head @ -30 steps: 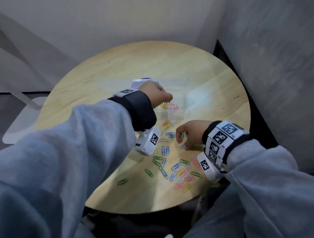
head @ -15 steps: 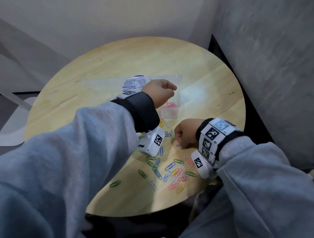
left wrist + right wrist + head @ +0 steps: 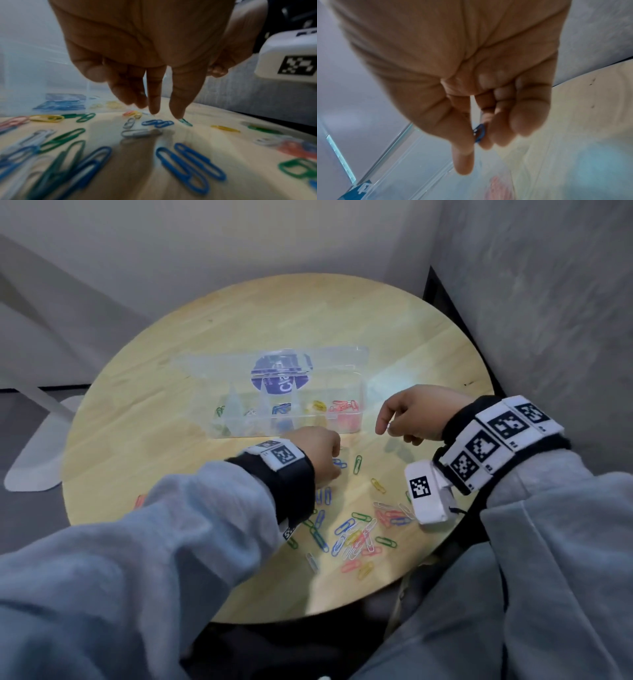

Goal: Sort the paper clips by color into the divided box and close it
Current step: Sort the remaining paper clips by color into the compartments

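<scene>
Right hand (image 3: 414, 414) risen boxward, pinching blue clip (image 3: 479, 133); left hand (image 3: 154, 67) lowered, fingers loose, empty; lid label "Cla" (image 3: 284, 383)

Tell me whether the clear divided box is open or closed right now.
Open. The divided box has its lid swung back behind it, leaving the compartments uncovered, with sorted clips visible inside.

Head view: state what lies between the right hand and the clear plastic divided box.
Nothing lies there: the head view shows only bare wood of the round wooden table between the right hand and the clear plastic divided box.
</scene>
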A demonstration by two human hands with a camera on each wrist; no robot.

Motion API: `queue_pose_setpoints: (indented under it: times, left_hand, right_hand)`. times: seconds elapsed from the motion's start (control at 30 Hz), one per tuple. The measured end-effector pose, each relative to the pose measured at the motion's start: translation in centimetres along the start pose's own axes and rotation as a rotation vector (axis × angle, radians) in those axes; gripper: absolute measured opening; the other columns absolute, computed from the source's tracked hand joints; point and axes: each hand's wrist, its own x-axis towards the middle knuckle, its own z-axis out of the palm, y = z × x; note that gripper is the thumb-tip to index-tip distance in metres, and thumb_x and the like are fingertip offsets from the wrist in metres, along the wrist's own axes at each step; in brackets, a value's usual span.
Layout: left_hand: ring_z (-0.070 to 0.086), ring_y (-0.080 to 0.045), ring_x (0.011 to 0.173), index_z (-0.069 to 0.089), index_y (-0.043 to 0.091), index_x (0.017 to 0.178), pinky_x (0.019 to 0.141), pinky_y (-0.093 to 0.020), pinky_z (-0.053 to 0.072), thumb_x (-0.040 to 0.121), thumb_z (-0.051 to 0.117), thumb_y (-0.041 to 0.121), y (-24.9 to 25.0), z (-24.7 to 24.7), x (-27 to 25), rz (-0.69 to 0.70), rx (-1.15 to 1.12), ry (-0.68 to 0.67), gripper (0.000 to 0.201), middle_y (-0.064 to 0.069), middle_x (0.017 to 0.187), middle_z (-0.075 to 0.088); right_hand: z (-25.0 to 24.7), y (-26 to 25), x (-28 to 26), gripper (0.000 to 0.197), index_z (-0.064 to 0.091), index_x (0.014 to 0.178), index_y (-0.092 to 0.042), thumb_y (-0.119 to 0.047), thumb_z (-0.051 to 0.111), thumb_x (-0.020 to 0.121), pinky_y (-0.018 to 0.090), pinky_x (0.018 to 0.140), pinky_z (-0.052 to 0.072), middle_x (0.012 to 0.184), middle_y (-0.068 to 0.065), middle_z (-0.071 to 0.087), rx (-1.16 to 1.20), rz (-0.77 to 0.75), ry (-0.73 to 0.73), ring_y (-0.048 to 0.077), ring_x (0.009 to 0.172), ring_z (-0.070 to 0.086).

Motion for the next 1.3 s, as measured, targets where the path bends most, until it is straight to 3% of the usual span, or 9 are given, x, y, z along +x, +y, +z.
queue_pose_setpoints:
  times: [0.23,0.4,0.57,0.67,0.83,0.9,0.97,1.1,1.3]
  left_hand:
    - [0.059,-0.026,0.103,0.063,0.015,0.104,0.076,-0.028,0.042,0.085,0.061,0.037,0.9,0.3,0.7,-0.043,0.046,-0.006,0.029,-0.005,0.112,0.063]
    - [0.051,-0.025,0.077,0.06,0.016,0.081,0.062,-0.025,0.036,0.085,0.06,0.028,0.8,0.5,1.2,-0.066,0.022,-0.108,0.012,-0.005,0.084,0.057]
    - [0.06,-0.026,0.089,0.065,0.008,0.101,0.066,-0.029,0.04,0.086,0.056,0.025,1.0,0.5,0.8,-0.029,0.119,-0.098,0.025,-0.007,0.096,0.062]
    - [0.062,-0.027,0.091,0.065,0.008,0.098,0.066,-0.029,0.042,0.084,0.056,0.022,0.9,0.4,0.6,-0.023,0.092,-0.087,0.022,-0.008,0.099,0.065]
    - [0.059,-0.019,0.078,0.06,0.018,0.076,0.07,-0.024,0.044,0.081,0.061,0.022,-1.2,-1.5,-0.3,-0.116,-0.201,-0.021,0.006,-0.002,0.084,0.067]
    - [0.061,-0.019,0.071,0.055,0.015,0.069,0.072,-0.026,0.052,0.082,0.058,0.014,-2.4,-2.6,-1.0,-0.167,-0.449,-0.037,0.013,-0.004,0.073,0.065]
    - [0.063,-0.022,0.066,0.048,0.011,0.064,0.062,-0.024,0.055,0.083,0.05,0.001,-3.4,-3.7,-1.9,-0.227,-0.726,-0.095,0.022,-0.009,0.066,0.063]
    - [0.059,-0.019,0.055,0.039,0.01,0.061,0.055,-0.022,0.048,0.088,0.04,-0.007,-5.5,-5.2,-3.2,-0.267,-0.991,-0.136,0.031,-0.01,0.06,0.058]
    - [0.06,-0.021,0.062,0.047,0.011,0.066,0.047,-0.016,0.049,0.089,0.034,-0.003,-7.2,-5.0,-4.3,-0.33,-1.304,-0.122,0.03,-0.007,0.055,0.061]
  right_hand:
    - [0.1,-0.4,-0.4,0.023,0.063,0.075,-0.017,-0.005,0.047,0.088,0.016,0.05,0.04,0.061,-0.002,0.052,0.076,0.038,-0.038,0.011,0.053,0.049]
    - [0.6,-0.7,0.1,0.017,0.058,0.08,-0.01,-0.004,0.046,0.09,0.015,0.051,0.043,0.066,0.001,0.055,0.121,0.042,-0.067,0.011,0.055,0.051]
    - [1.0,-0.9,0.4,0.021,0.056,0.072,-0.01,-0.002,0.047,0.09,0.018,0.053,0.045,0.065,0.003,0.055,0.115,0.048,-0.098,0.012,0.053,0.051]
    - [1.2,-1.0,0.6,0.022,0.054,0.07,-0.01,-0.001,0.047,0.089,0.018,0.053,0.046,0.065,0.004,0.055,0.125,0.048,-0.11,0.013,0.053,0.052]
    - [1.7,-1.1,0.9,0.025,0.05,0.069,-0.009,0.003,0.042,0.09,0.018,0.05,0.046,0.065,0.006,0.053,0.174,0.044,-0.154,0.015,0.054,0.052]
    - [2.1,-1.3,1.2,0.024,0.051,0.071,-0.009,0.002,0.041,0.089,0.02,0.054,0.047,0.067,0.005,0.053,0.156,0.025,-0.162,0.017,0.057,0.052]
    - [2.8,-1.8,1.3,0.018,0.054,0.079,-0.012,-0.004,0.042,0.089,0.023,0.059,0.045,0.068,0.002,0.054,0.029,-0.034,-0.168,0.018,0.062,0.052]
    - [4.7,-3.5,1.4,0.018,0.058,0.09,-0.023,-0.009,0.049,0.085,0.021,0.056,0.036,0.067,-0.01,0.047,-0.266,-0.204,-0.232,0.011,0.063,0.046]
    - [6.5,-4.9,1.8,0.041,0.059,0.098,-0.028,0.004,0.048,0.076,0.025,0.052,0.035,0.07,-0.005,0.045,-0.443,-0.256,-0.395,0.015,0.062,0.044]
